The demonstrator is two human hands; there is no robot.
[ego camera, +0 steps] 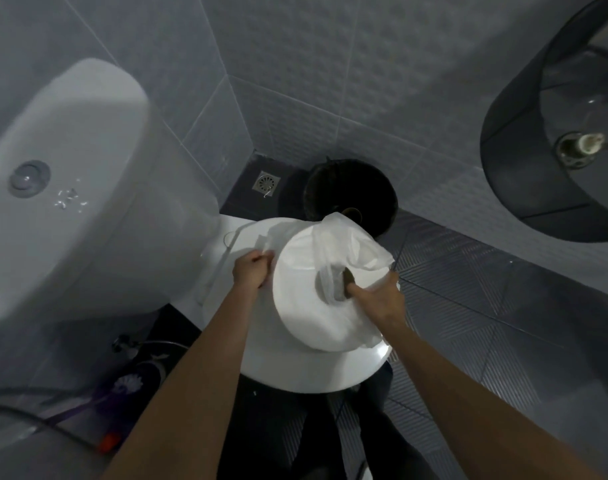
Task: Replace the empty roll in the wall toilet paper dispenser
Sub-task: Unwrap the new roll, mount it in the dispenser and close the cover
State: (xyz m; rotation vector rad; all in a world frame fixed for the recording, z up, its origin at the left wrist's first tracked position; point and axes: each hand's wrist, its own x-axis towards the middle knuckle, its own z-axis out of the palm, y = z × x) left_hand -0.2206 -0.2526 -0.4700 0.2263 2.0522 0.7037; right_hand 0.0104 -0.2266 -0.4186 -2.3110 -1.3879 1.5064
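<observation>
A small tiled bathroom, seen from above: pale grey textured wall tiles meet in a corner, and the floor [475, 327] is dark ribbed tile with a square metal drain [266, 183] set near that corner. The white toilet cistern [70, 188] fills the left side, its round flush button on top, and the closed toilet lid [295, 368] sits below centre. Behind the lid stands a black-lined waste bin [351, 192].

Over the lid, the person holds a large white toilet paper roll [306, 306] — a wide jumbo roll, partly covered in a thin white plastic wrapper [347, 247]. The left hand [252, 271] is closed in a pinch on the wrapper's edge at the roll's left side. The right hand [378, 299] grips the roll at its right, with the thumb hooked into the core hole (the other fingers are hidden behind the roll).

High on the right wall hangs the dark, round dispenser [524, 161], its cover open and its central spindle [579, 147] bare.
</observation>
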